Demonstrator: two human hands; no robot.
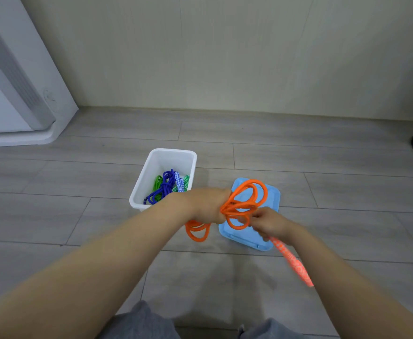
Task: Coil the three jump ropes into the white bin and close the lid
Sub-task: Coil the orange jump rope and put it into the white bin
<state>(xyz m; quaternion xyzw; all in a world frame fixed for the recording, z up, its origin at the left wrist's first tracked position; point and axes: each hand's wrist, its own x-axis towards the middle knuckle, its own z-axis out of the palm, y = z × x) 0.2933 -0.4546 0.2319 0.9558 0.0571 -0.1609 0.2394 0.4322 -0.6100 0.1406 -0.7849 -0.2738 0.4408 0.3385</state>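
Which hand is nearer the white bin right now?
Left. The left hand grips the orange rope beside the white bin's front right corner; the right hand sits farther right, over the blue lid.

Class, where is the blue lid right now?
The blue lid lies flat on the floor, right of the white bin, beneath the orange rope coils.

No legible text, label, brand, number or sign found. The orange handle [292, 261] below the right hand [271, 225] bears only a blurred pattern; handles in the white bin [151, 165] beyond the left hand [204, 204] likewise.
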